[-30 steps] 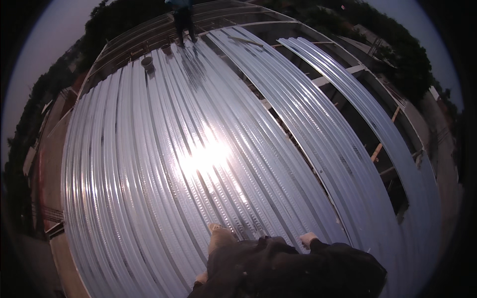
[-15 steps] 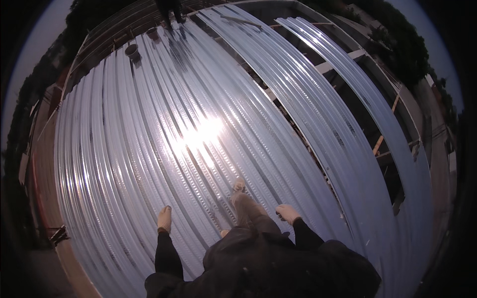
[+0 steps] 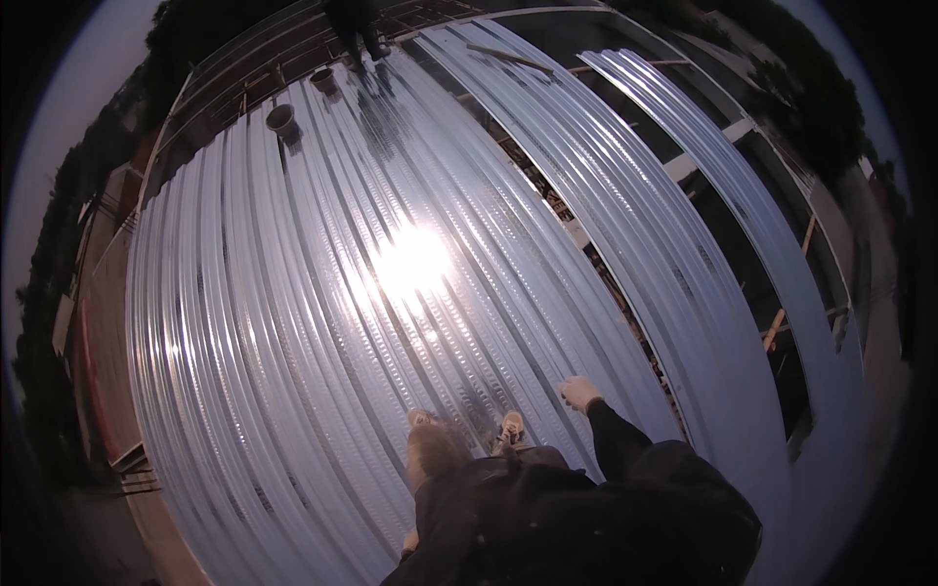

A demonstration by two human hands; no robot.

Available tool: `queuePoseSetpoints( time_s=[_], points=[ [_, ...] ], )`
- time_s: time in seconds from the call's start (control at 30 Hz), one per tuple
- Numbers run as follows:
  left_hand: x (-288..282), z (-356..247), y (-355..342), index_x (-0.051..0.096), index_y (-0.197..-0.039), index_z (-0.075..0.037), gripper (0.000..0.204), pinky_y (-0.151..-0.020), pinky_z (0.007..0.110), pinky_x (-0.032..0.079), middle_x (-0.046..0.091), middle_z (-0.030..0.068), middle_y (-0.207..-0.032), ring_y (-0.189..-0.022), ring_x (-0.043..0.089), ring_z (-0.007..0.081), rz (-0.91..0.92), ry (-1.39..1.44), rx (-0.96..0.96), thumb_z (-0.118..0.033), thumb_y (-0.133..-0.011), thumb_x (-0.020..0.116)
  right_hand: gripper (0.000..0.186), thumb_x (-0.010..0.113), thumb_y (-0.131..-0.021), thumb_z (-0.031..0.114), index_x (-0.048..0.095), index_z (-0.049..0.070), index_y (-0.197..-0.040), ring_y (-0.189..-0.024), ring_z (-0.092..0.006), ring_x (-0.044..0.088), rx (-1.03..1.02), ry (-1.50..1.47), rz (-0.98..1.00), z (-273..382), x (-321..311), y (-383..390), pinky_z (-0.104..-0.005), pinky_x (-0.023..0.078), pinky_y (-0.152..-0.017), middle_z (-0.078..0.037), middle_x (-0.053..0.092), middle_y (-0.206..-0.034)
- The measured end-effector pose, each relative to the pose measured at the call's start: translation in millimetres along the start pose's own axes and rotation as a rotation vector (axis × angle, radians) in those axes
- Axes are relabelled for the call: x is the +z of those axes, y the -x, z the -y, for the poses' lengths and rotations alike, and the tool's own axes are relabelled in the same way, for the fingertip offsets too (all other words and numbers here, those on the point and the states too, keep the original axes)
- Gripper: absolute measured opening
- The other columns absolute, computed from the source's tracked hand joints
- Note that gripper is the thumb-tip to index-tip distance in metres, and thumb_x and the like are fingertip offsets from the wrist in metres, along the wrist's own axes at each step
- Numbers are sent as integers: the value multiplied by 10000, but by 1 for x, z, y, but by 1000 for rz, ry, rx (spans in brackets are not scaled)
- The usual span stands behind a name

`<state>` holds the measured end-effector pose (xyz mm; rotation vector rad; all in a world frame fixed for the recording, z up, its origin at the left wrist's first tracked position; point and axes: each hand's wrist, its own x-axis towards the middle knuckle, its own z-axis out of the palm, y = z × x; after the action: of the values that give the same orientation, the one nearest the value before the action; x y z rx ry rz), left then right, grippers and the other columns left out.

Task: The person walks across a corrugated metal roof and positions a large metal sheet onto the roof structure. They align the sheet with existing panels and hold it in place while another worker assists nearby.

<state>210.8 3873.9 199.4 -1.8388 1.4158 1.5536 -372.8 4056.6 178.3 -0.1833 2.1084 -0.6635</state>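
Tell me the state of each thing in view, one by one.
Right hand: fingers curled, contents unclear
Left hand: mostly hidden
Corrugated metal sheets: laid lengthwise, reflecting glare, gaps at right
Nearer bucket: upright, open-topped
Farther bucket: upright
Wooden plank: lying on sheets
Co-worker: standing at far edge

Left grip (image 3: 409,540), lower centre of the frame: mostly hidden by dark clothing (image 3: 576,527), a sliver showing; hold cannot be told
Right grip (image 3: 581,392), lower centre-right: fingers too small to separate; anything inside the curl cannot be told
Dark clothing: cut off by the lower edge
Shoes (image 3: 512,425), lower centre: heels hidden by trouser legs (image 3: 437,455)
Metal sheeting (image 3: 264,293): cut off by the lower edge; ribs at centre lost in glare
Second person (image 3: 354,24), top, left of centre: upper body cut off by the upper edge, legs dark and indistinct
Two buckets (image 3: 281,119), upper left: contents too small and dark to tell
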Motion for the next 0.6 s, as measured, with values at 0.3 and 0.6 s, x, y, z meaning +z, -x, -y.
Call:
queuePoseSetpoints(
  time_s=[0.3, 0.6],
  points=[
    [-153, -131, -144, 676, -1236, -52, 405, -844, 480, 523, 726, 164, -1205, -1106, 698, 353, -46, -604, 358, -372, -996, 613, 399, 616, -992, 336, 714, -22, -1140, -839, -216, 678, 149, -193, 27, 220, 41, -57, -379, 537, -692, -116, 709, -1023],
    [-385, -392, -296, 659, -1355, -61, 486, -881, 388, 463, 675, 64, -1229, -1112, 615, 228, -277, 360, 324, -410, -1030, 566, 379, 608, -983, 354, 714, -1, -1064, -790, -209, 671, 207, -208, 121, 299, 85, -85, -376, 526, -656, -93, 708, -969]
  ],
)
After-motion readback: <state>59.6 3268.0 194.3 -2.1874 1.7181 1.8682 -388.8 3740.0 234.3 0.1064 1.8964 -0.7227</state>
